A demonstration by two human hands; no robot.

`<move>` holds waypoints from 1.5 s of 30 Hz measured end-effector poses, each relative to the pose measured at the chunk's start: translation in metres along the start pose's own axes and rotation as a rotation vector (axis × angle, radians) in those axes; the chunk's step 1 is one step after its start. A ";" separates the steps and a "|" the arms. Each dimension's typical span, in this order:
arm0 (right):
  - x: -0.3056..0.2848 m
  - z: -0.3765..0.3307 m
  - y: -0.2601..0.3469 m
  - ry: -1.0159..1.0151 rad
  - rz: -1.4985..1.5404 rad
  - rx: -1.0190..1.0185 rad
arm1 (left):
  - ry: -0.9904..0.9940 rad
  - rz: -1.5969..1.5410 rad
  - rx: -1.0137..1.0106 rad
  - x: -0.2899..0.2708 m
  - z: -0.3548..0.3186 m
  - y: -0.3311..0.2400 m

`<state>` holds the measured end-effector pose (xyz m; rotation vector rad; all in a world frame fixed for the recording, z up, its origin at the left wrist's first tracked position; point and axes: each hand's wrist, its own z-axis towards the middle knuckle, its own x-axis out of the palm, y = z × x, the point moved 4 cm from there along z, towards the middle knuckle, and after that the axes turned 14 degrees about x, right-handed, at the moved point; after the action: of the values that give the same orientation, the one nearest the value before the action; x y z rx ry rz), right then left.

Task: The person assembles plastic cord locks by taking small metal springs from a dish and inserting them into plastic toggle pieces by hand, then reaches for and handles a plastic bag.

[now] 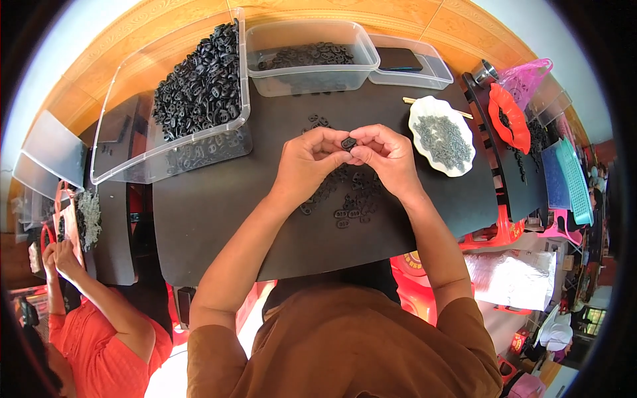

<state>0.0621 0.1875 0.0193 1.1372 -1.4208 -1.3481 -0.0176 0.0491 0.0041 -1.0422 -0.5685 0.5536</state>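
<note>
Above the middle of the dark table, both my hands meet at one small black oval plastic piece. My left hand pinches it from the left between thumb and forefinger. From the other side, my right hand grips it with its thumb and fingertips. Similar black oval pieces lie loose on the table below and behind my hands. To the right, a white scalloped dish holds many tiny grey parts, too small to make out singly.
A large clear bin heaped with black pieces stands back left. Beside it are a clear tub and a shallow tray with a dark flat object. Chopsticks lie behind the dish. A co-worker in red works at the left.
</note>
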 end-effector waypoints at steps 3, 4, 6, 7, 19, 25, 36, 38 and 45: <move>0.000 0.000 0.001 0.000 -0.010 0.004 | -0.017 0.030 0.020 -0.002 0.000 0.000; 0.000 0.000 0.002 0.003 -0.032 0.001 | -0.013 0.082 0.033 -0.002 0.000 -0.002; 0.000 0.000 0.003 0.003 -0.041 -0.006 | -0.010 0.134 0.047 -0.003 -0.001 -0.002; 0.001 0.000 0.003 0.003 -0.050 -0.013 | -0.033 0.137 0.080 -0.004 -0.001 -0.002; -0.002 0.000 0.004 -0.031 -0.136 -0.219 | 0.030 0.357 0.239 0.002 0.000 -0.028; 0.000 -0.004 0.009 -0.062 -0.205 -0.283 | 0.055 0.385 0.272 0.003 -0.001 -0.029; 0.005 -0.013 0.026 -0.204 -0.490 -0.528 | 0.041 0.333 0.276 0.008 -0.001 -0.032; 0.007 -0.014 0.029 -0.217 -0.518 -0.556 | 0.039 0.336 0.286 0.008 -0.001 -0.035; 0.003 -0.012 0.022 -0.122 -0.304 -0.403 | 0.081 0.383 0.292 0.012 0.002 -0.041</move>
<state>0.0720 0.1823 0.0419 1.0388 -1.0161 -1.8475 -0.0038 0.0417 0.0439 -0.8923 -0.2047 0.8985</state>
